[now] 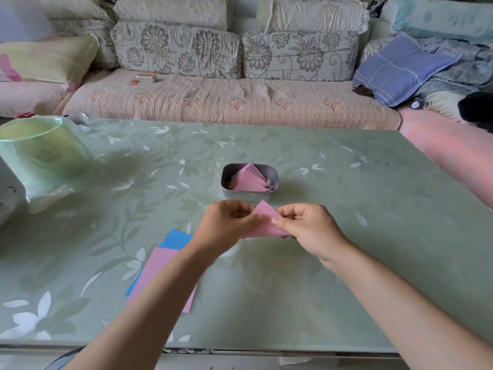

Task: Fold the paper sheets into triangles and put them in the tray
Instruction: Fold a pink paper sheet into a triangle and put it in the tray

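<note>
A pink paper sheet (265, 221), folded into a triangle shape, is held above the table between both hands. My left hand (226, 222) pinches its left side, and my right hand (306, 228) pinches its right side with thumb on top. Just beyond the hands stands a small metal tray (273, 180) with several folded pink triangles (249, 178) inside. A stack of flat sheets lies near my left forearm, a pink sheet (157, 273) on top and blue paper (177, 239) showing beneath it.
The green floral table (346, 209) holds a pale green plastic-wrapped container (40, 153) at the far left. A sofa (226, 100) with cushions runs along the table's far edge, with a small box (146, 78) on its seat.
</note>
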Demonstrator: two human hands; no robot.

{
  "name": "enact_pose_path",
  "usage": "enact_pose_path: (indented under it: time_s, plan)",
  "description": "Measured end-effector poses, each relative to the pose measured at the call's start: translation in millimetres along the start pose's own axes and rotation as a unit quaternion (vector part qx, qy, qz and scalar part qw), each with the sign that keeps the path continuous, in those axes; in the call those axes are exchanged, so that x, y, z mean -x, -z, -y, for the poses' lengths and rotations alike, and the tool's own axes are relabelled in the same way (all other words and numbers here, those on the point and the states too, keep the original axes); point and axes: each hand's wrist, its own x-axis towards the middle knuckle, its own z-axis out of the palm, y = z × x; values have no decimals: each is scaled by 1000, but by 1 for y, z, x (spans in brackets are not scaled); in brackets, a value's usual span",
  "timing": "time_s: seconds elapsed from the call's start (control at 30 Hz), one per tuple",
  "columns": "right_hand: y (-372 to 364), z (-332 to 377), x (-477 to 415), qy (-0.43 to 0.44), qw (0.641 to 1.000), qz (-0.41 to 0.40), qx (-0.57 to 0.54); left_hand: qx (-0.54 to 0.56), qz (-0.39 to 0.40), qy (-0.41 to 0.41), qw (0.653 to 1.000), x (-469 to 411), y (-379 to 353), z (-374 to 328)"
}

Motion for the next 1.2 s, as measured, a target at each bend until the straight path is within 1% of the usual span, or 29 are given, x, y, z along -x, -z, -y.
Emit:
enact_pose_path:
  time_s: [0.23,0.4,0.6,0.67,0.93,1.1,1.2]
  plan:
    - [0,-1,2,16,999,28,17,6,-20,-13,1000,2,-3,0]
    - [-1,-1,4,42,997,14,56,-25,-32,-50,998,5,-7,0]
    - [-2,-3,3,67,995,11,70,-54,-56,-84,993,7,-11,0]
    - [-2,-4,2,85,992,9,94,-59,-65,-96,992,8,-14,2]
    - [-8,-10,3,136,973,1,187,-44,-66,-89,993,8,-21,5]
    - [-10,-8,4,145,970,-20,195,-45,-72,-92,992,9,-22,5]
    - [-10,-9,5,148,961,-10,235,-50,-77,-93,991,10,-24,6]
